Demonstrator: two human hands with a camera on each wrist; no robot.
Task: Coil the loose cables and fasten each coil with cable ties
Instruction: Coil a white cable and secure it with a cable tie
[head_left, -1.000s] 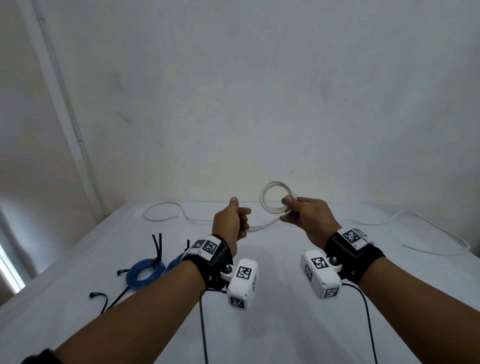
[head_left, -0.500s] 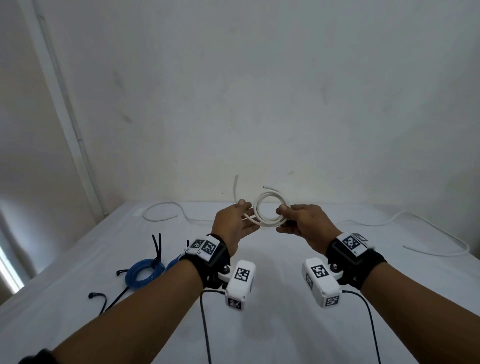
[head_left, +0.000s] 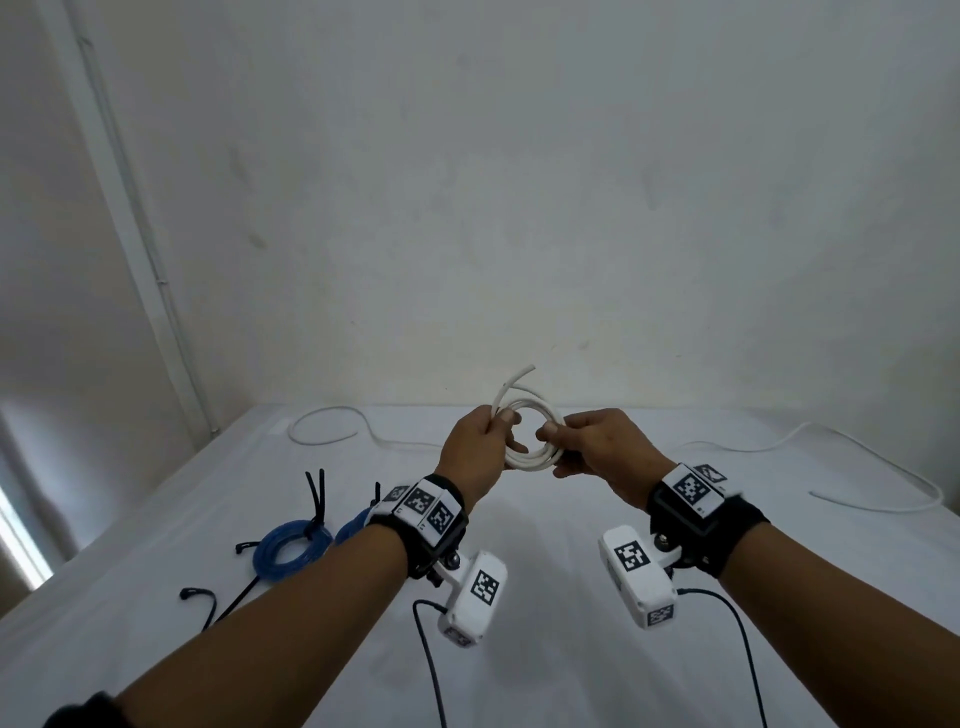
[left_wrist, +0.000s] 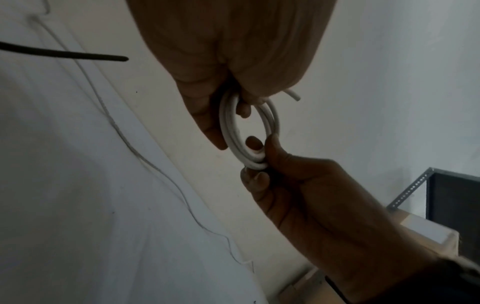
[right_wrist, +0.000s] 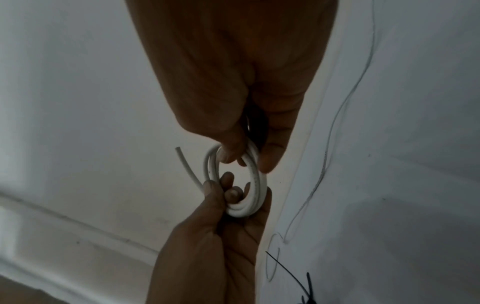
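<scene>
White cable (head_left: 530, 457) now fully coiled, left hand (head_left: 475, 441), right hand (head_left: 597, 449) pinching it

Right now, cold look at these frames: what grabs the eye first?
The white cable coil, held up above the table at centre: the left hand grips its left side, where a loose end sticks up, and the right hand pinches its right side. Next, the blue coils at the table's left, already bound with black cable ties. More white cable lies loose along the far edge.
</scene>
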